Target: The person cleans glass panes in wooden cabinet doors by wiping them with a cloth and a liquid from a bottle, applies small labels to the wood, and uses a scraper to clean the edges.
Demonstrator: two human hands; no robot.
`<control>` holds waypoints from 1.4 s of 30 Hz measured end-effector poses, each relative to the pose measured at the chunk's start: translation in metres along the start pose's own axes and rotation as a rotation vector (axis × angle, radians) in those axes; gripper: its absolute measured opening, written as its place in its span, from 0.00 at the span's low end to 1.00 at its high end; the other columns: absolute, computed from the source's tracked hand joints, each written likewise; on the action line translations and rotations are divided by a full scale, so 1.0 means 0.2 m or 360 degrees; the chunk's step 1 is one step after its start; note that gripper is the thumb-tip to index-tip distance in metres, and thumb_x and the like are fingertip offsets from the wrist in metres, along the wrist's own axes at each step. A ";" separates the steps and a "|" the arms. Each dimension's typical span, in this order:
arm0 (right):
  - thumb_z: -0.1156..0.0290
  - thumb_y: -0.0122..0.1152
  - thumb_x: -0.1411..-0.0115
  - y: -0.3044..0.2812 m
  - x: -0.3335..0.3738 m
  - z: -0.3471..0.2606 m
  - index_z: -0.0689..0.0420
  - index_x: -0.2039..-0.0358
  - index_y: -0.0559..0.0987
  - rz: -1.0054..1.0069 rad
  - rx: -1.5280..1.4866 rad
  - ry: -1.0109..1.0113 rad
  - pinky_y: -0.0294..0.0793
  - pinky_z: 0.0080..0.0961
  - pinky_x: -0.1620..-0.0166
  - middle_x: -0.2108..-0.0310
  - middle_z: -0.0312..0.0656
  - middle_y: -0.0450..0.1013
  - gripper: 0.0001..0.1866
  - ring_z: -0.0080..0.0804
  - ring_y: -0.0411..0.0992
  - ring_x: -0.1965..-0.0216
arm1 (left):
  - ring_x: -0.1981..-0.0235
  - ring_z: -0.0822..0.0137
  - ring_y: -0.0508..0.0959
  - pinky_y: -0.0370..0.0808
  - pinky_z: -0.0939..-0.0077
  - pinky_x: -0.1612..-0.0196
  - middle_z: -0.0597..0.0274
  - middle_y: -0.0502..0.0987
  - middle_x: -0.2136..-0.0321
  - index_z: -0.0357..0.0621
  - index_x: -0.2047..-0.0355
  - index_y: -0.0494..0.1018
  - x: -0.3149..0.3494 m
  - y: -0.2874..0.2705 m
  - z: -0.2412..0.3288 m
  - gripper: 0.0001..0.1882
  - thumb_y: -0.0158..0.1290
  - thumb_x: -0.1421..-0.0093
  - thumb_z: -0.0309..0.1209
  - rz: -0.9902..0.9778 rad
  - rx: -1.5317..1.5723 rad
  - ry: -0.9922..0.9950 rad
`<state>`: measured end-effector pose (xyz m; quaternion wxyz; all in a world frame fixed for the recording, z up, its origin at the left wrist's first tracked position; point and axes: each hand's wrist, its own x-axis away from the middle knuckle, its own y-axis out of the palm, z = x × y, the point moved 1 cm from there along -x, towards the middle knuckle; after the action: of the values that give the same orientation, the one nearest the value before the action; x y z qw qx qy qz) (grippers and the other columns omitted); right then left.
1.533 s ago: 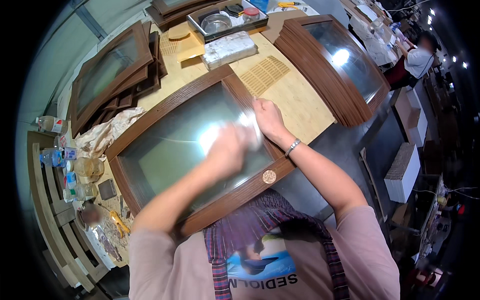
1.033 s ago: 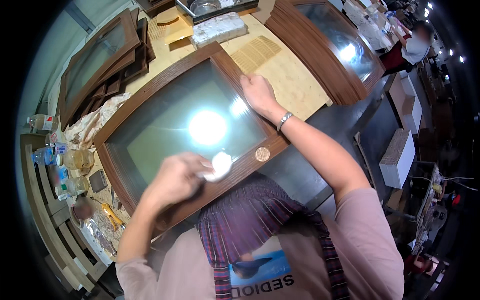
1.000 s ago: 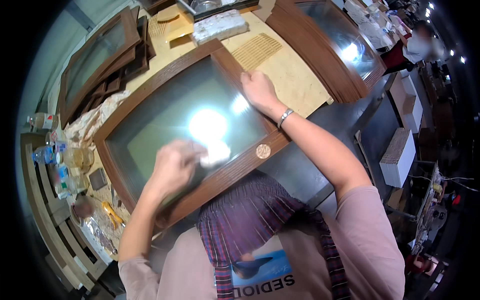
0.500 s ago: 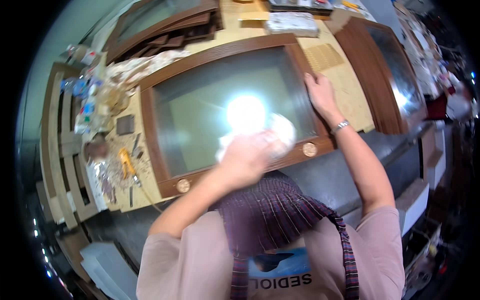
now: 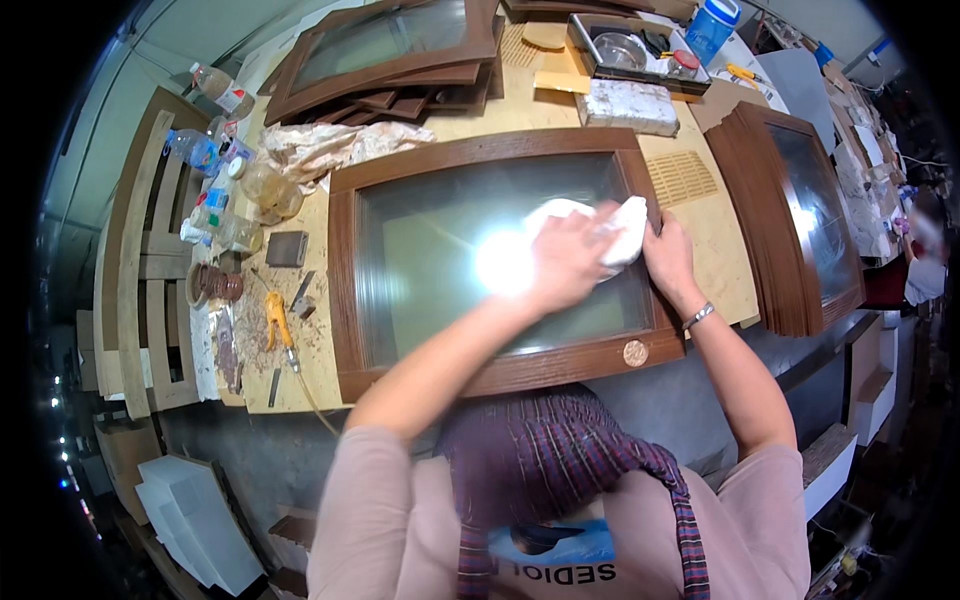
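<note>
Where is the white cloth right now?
In the head view, the white cloth lies under the left hand on the glass pane, near the right side of the brown wooden frame, beside the right hand.

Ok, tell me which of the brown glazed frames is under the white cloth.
The middle frame lying flat before the person; the white cloth rests on its glass.
</note>
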<state>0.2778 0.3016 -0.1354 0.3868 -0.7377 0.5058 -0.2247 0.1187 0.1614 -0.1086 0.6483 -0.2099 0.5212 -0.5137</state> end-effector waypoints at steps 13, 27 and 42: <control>0.57 0.52 0.36 -0.07 0.03 -0.08 0.72 0.58 0.73 -0.0149 -0.0008 0.0092 0.74 0.53 0.60 0.74 0.66 0.75 0.24 0.65 0.76 0.67 | 0.55 0.54 0.75 0.73 0.59 0.54 0.57 0.76 0.49 0.54 0.49 0.76 -0.47 0.18 -0.18 0.21 0.57 0.45 0.34 0.0161 -0.0343 -0.0114; 0.60 0.54 0.38 -0.08 0.05 -0.06 0.70 0.54 0.71 -0.0337 -0.0217 0.0120 0.73 0.53 0.56 0.68 0.67 0.76 0.23 0.65 0.75 0.63 | 0.60 0.48 0.77 0.72 0.54 0.55 0.47 0.79 0.62 0.40 0.63 0.80 0.54 -0.74 -0.71 0.10 0.51 0.41 0.30 0.0648 -0.0992 -0.1451; 0.66 0.61 0.41 -0.12 0.11 -0.15 0.66 0.44 0.70 -0.0011 -0.0557 -0.0730 0.63 0.38 0.39 0.45 0.58 0.67 0.27 0.52 0.66 0.42 | 0.51 0.58 0.80 0.74 0.70 0.45 0.50 0.81 0.54 0.37 0.53 0.79 0.18 -0.63 0.28 0.22 0.47 0.44 0.10 0.0376 0.0981 -0.0775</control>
<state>0.2781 0.2758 -0.0991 0.3572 -0.8265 0.4336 0.0375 0.1090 0.0664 -0.0025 0.8399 -0.0597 0.1947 -0.5031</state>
